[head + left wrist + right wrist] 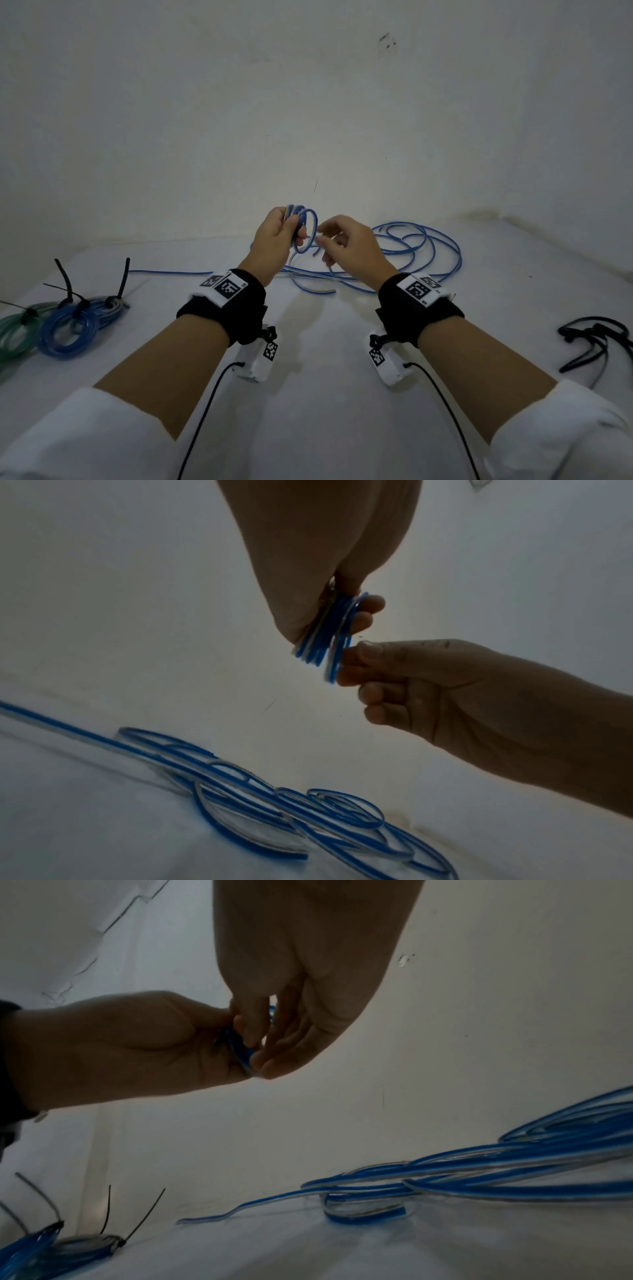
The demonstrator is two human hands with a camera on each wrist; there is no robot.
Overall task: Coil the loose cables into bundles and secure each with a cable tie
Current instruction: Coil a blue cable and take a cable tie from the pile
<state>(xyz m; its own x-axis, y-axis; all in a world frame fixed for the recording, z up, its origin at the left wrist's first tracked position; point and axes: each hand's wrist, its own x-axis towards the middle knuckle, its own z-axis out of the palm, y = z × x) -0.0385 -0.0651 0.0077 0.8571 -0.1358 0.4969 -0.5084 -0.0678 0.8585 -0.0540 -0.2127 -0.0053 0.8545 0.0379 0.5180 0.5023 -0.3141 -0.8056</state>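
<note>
Several small loops of blue-and-white cable, gathered into a coil and pinched upright in left hand, thumb and fingers curled round 1 side. Right hand just right of that coil, fingertips nipping the newest loop against it. Loose remainder sprawled on the white table right of and below the coil, nearer the right hand; 1 straight run trailing left. Likely next: feed slack from the right. Tied bundles far left of coil; spare black cable ties far right.

White table, blue cable, tied bundles
</note>
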